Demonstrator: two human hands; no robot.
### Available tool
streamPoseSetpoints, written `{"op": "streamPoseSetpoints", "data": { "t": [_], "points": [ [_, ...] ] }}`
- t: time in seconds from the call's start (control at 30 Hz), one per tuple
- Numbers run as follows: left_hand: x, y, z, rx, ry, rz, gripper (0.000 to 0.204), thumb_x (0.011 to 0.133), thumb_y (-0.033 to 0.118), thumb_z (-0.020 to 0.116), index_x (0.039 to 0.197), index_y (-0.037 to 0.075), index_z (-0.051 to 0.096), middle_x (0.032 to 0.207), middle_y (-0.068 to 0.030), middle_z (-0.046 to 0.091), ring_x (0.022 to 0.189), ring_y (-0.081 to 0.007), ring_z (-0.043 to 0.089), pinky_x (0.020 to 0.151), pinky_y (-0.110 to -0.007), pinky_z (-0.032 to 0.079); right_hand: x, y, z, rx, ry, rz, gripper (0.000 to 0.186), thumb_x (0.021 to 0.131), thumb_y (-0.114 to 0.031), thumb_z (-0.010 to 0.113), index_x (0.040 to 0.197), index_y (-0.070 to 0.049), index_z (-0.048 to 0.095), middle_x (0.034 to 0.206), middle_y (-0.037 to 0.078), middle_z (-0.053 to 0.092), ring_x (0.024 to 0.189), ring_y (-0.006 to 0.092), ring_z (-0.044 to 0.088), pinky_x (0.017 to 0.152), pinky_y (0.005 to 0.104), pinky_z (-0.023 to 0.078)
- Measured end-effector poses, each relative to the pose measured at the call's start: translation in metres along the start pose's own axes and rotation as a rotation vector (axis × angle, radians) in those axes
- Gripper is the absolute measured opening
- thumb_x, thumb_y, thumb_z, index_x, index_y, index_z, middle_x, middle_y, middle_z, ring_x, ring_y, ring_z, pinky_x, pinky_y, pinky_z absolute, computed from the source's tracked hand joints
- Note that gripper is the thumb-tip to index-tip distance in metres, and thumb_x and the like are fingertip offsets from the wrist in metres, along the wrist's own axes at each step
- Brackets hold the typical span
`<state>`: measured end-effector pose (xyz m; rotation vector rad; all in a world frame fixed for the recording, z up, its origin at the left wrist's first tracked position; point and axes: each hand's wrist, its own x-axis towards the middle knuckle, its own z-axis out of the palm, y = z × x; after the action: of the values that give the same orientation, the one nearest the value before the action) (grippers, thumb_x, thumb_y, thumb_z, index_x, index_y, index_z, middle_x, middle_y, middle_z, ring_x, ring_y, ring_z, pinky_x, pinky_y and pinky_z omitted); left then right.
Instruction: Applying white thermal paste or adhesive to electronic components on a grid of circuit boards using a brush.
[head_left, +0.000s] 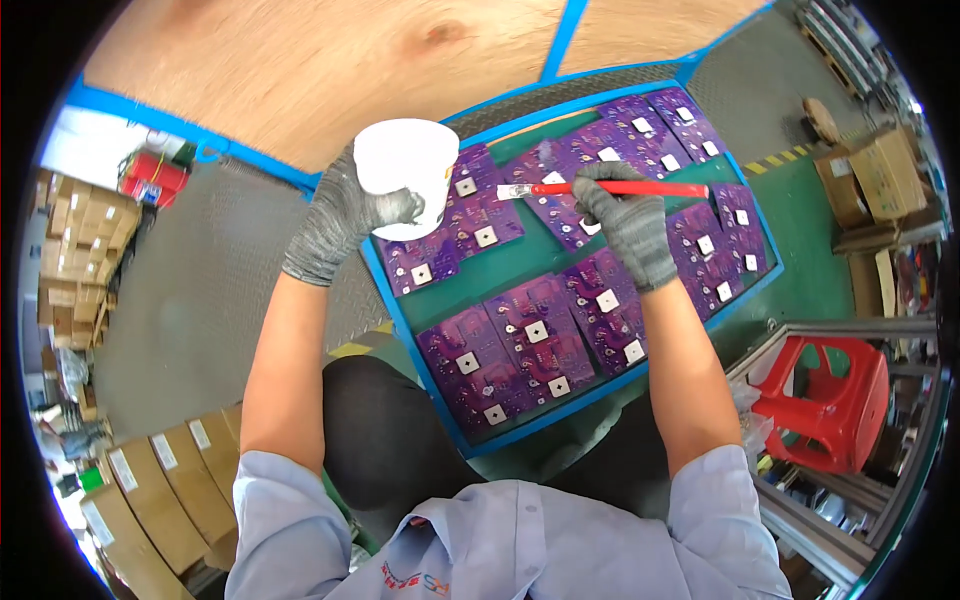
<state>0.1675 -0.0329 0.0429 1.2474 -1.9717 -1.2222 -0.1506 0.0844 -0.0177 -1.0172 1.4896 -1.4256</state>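
My left hand [352,215], in a grey knit glove, is wrapped round a white plastic tub [408,165] and holds it over the left end of a blue-framed tray [410,335]. A red-handled paintbrush [655,188] is pinched in my gloved right hand [622,225]. The brush lies nearly level, its pale bristles pointing left toward the tub but apart from it. Beneath both hands, several purple circuit boards [540,325] with white square parts lie in rows on the tray's green surface. What the tub contains cannot be made out.
A wooden panel in a blue frame [330,60] stands behind the tray. To the right are a red plastic stool [825,400] and open cardboard boxes [870,185]. Brown cartons [165,490] stand at lower left, more cartons [85,250] farther left, near red cylinders [155,180].
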Motion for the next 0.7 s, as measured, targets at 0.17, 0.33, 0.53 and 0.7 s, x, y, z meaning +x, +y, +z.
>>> {"op": "streamPoseSetpoints", "data": {
  "t": [0.17, 0.33, 0.53, 0.7],
  "points": [
    [-0.019, -0.001, -0.012, 0.033, 0.112, 0.053, 0.092, 0.062, 0.034, 0.094, 0.135, -0.004, 0.053, 0.124, -0.0195, 0.069, 0.116, -0.0296, 0.066, 0.1, -0.041, 0.055, 0.026, 0.018, 0.029, -0.059, -0.166, 0.187, 0.009, 0.088, -0.012, 0.077, 0.093, -0.007, 0.073, 0.075, 0.002, 0.069, 0.061, 0.0099, 0.063, 0.056, 0.0284, 0.052],
    [-0.018, 0.007, -0.001, 0.108, 0.124, 0.085, 0.092, 0.061, 0.036, 0.094, 0.135, -0.003, 0.054, 0.125, -0.0202, 0.068, 0.118, -0.0298, 0.066, 0.102, -0.041, 0.053, 0.038, 0.05, 0.049, -0.605, -0.234, -0.052, 0.016, 0.088, -0.023, 0.069, 0.086, -0.007, 0.07, 0.076, 0.014, 0.071, 0.068, 0.0275, 0.068, 0.064, 0.0373, 0.056],
    [-0.016, 0.018, 0.007, 0.133, 0.078, 0.12, 0.087, 0.062, 0.035, 0.092, 0.133, -0.001, 0.056, 0.124, -0.0188, 0.068, 0.118, -0.0294, 0.065, 0.103, -0.041, 0.053, 0.04, 0.033, 0.047, -0.695, -0.208, -0.191, 0.014, 0.085, -0.02, 0.077, 0.089, -0.008, 0.072, 0.08, 0.009, 0.072, 0.075, 0.0205, 0.069, 0.072, 0.0346, 0.056],
    [-0.011, 0.017, 0.012, 0.262, 0.053, 0.082, 0.091, 0.061, 0.037, 0.093, 0.134, -0.002, 0.056, 0.127, -0.0205, 0.067, 0.119, -0.0307, 0.065, 0.104, -0.041, 0.052, 0.034, 0.043, 0.06, -0.877, -0.267, -0.251, 0.012, 0.085, -0.018, 0.075, 0.089, -0.008, 0.071, 0.083, 0.009, 0.072, 0.079, 0.0236, 0.07, 0.072, 0.036, 0.056]
  ]
}}
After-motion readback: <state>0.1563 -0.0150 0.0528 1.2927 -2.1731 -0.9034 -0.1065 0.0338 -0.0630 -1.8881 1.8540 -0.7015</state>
